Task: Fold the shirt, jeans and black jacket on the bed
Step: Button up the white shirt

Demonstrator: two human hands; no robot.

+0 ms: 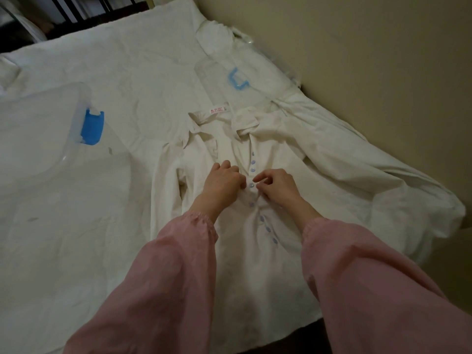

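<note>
A white shirt [278, 154] lies flat on the bed [127, 60], front side up. It is close to the near edge and more to the right side. Its collar points to the far edge, and a small label [217, 109] shows inside the collar. One long sleeve of the shirt goes out to the right edge, by the wall [357, 47]. A row of little blue buttons [268, 229] runs down the middle of the shirt.

Both hands are on the button row, about halfway down. The left hand [222, 181] has its fingers curled and pinches the cloth just left of the buttons. The right hand [278, 186] pinches the cloth just right of them with its thumb and first finger. The hands are very close together, and the cloth is bunched up between them. Both arms wear pink sleeves [178, 264].

A clear box [38, 129] with a blue clip [92, 127] sits at the left edge of the bed. A clear lid [212, 70] with a light blue clip [237, 79] lies past the collar, near the far right corner.
</note>
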